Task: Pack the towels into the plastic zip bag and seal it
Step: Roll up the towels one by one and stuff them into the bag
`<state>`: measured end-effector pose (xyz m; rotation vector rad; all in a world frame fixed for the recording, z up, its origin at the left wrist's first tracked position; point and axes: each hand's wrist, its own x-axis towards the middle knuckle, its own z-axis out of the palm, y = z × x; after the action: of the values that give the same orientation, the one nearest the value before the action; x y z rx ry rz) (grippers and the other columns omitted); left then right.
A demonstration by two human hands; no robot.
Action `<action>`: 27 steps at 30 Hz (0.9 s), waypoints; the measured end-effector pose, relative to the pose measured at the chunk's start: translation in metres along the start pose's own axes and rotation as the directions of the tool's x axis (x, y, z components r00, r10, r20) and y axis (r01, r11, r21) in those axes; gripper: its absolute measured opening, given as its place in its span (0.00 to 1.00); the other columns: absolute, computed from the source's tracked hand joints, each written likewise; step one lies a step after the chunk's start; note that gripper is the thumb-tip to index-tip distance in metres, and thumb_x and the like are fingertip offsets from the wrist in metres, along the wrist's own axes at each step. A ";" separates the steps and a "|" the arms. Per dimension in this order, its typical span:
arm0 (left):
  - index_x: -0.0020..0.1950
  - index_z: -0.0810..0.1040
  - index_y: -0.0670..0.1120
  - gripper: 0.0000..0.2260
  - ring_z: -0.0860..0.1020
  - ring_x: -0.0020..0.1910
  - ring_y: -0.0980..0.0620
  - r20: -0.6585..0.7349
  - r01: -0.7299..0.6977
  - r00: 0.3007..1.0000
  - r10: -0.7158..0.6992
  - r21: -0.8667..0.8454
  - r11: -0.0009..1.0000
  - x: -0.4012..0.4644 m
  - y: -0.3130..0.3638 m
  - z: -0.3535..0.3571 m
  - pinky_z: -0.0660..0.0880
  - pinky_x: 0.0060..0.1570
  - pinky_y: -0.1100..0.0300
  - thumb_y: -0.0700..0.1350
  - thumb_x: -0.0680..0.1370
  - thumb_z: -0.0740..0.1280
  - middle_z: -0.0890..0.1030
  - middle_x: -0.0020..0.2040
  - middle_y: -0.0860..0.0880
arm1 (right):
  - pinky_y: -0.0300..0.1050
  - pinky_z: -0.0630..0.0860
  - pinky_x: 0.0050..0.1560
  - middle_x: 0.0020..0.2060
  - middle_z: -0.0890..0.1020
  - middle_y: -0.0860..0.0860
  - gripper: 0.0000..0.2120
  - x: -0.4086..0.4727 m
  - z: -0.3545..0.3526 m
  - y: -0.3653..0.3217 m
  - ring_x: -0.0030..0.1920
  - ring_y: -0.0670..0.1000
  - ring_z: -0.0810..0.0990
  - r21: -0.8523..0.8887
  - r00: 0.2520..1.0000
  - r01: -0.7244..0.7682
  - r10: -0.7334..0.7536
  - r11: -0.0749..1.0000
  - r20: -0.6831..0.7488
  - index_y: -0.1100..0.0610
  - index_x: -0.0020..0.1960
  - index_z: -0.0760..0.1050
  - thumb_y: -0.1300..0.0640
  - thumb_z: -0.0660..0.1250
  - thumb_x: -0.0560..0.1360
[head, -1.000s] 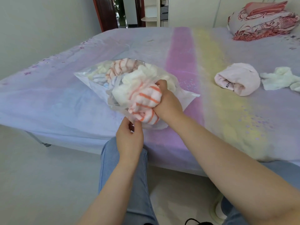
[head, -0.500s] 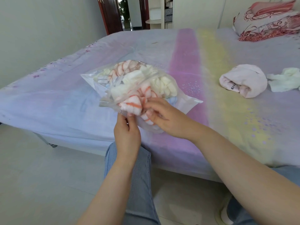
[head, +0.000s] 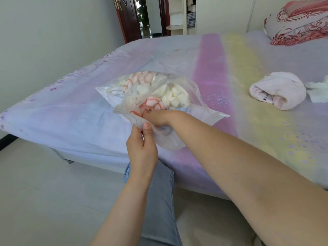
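Observation:
A clear plastic zip bag (head: 142,96) lies near the bed's front edge, stuffed with white and orange-striped towels. My left hand (head: 142,148) pinches the bag's near mouth edge between thumb and fingers. My right hand (head: 158,118) reaches inside the bag's mouth, pressed against the orange-striped towel (head: 150,103); its fingers are hidden by plastic. A cream-white towel (head: 177,96) fills the bag's right side. A rolled pink towel (head: 278,93) and a pale crumpled cloth (head: 317,91) lie loose on the bed to the right.
The bed (head: 248,121) carries a lilac, pink and yellow sheet. A red patterned pillow and folded quilt (head: 298,27) sit at the far right. A doorway (head: 142,16) stands beyond the bed. My jeans-clad leg (head: 158,201) is below over pale floor.
The striped towel has gone from outside the bag's mouth to deep inside it. My right hand followed it in. My left hand kept hold of the bag's edge.

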<state>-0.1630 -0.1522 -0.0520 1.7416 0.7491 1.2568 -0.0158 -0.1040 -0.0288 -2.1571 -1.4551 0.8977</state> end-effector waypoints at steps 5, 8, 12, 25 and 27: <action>0.41 0.72 0.44 0.14 0.69 0.34 0.58 0.006 0.055 0.998 -0.055 0.065 0.996 0.011 -0.008 0.002 0.68 0.38 0.59 0.49 0.83 0.58 0.74 0.33 0.55 | 0.51 0.53 0.73 0.77 0.58 0.50 0.27 0.010 -0.009 0.010 0.76 0.54 0.55 -0.076 1.000 -0.004 0.004 0.997 -0.009 0.50 0.77 0.55 0.42 0.47 0.81; 0.40 0.71 0.40 0.16 0.70 0.33 0.58 0.027 0.125 0.991 -0.128 0.095 0.988 0.018 -0.016 0.007 0.66 0.38 0.60 0.49 0.83 0.59 0.72 0.34 0.52 | 0.48 0.57 0.73 0.74 0.64 0.46 0.27 0.001 -0.007 0.014 0.73 0.48 0.62 -0.043 0.992 0.125 -0.124 0.991 0.026 0.50 0.76 0.59 0.40 0.45 0.80; 0.42 0.70 0.44 0.12 0.74 0.37 0.53 0.057 0.209 0.976 -0.210 0.019 0.978 0.012 -0.018 0.024 0.71 0.41 0.59 0.48 0.82 0.60 0.73 0.35 0.53 | 0.37 0.74 0.52 0.46 0.81 0.45 0.20 -0.032 -0.008 0.037 0.46 0.46 0.79 0.261 0.987 0.162 -0.158 0.952 -0.037 0.48 0.64 0.75 0.44 0.49 0.82; 0.50 0.68 0.60 0.11 0.74 0.39 0.56 0.296 -0.087 0.949 0.107 -0.079 0.993 -0.046 0.016 0.111 0.74 0.39 0.58 0.43 0.78 0.62 0.74 0.46 0.60 | 0.50 0.75 0.46 0.41 0.81 0.49 0.06 -0.146 -0.034 0.198 0.41 0.51 0.79 0.326 0.280 0.059 0.298 0.944 -0.913 0.51 0.44 0.73 0.50 0.61 0.76; 0.52 0.69 0.58 0.09 0.75 0.40 0.56 0.317 -0.116 0.939 0.134 -0.074 0.990 -0.041 0.020 0.121 0.75 0.40 0.56 0.43 0.78 0.62 0.74 0.46 0.61 | 0.51 0.72 0.55 0.58 0.75 0.54 0.10 -0.144 -0.066 0.239 0.56 0.56 0.75 0.238 0.286 -0.186 0.284 0.953 -0.915 0.53 0.57 0.74 0.54 0.63 0.75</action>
<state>-0.0612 -0.2309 -0.0700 1.9122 0.4153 1.0264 0.1540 -0.3270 -0.0891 -2.1580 -0.4393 -0.3449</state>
